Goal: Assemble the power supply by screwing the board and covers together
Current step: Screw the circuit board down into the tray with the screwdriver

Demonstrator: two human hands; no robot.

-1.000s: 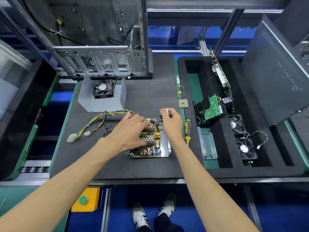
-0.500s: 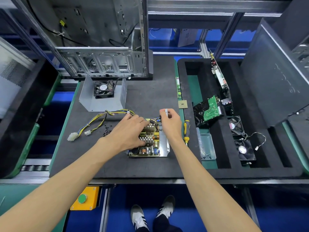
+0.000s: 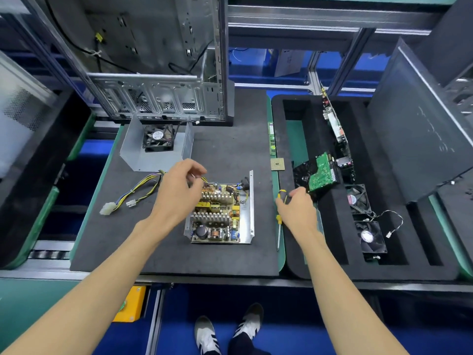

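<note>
Power-supply board (image 3: 217, 212) seated in its metal base cover (image 3: 251, 201) on the mat. The right hand (image 3: 297, 211) has left the board's far corner and now closes on the yellow-and-black screwdriver (image 3: 280, 201) just beside the base. The left hand (image 3: 179, 193), lifted off the board, hovers loosely curled, holding nothing visible. Screw-driving is judged next; the fan cover (image 3: 153, 152) waits behind.

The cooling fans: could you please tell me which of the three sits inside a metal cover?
The fan at the far left, standing in the grey metal cover. The other two lie flat in the foam tray.
</note>
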